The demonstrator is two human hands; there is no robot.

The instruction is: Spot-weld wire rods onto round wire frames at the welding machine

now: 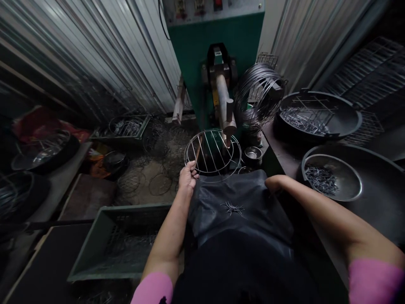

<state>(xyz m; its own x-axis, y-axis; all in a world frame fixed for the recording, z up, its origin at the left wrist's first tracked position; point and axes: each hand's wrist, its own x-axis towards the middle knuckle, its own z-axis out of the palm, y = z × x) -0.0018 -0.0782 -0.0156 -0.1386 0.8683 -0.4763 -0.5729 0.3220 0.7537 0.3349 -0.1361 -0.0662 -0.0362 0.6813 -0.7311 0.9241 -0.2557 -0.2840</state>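
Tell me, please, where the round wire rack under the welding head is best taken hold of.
By its outer ring on the near-left edge, judging by its pose: the round wire rack lies roughly flat under the welding head, which blocks the far right side. The left hand already has its grip there, fingers curled over the rim. The right hand rests apart, on the apron.

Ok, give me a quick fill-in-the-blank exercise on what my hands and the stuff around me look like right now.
1. The left hand grips the rim of a round ____ rack by the green welding machine.
2. The right hand rests on the dark ____ over the lap.
3. The round metal bowl on the right holds short wire ____.

Missing words: wire; apron; pieces
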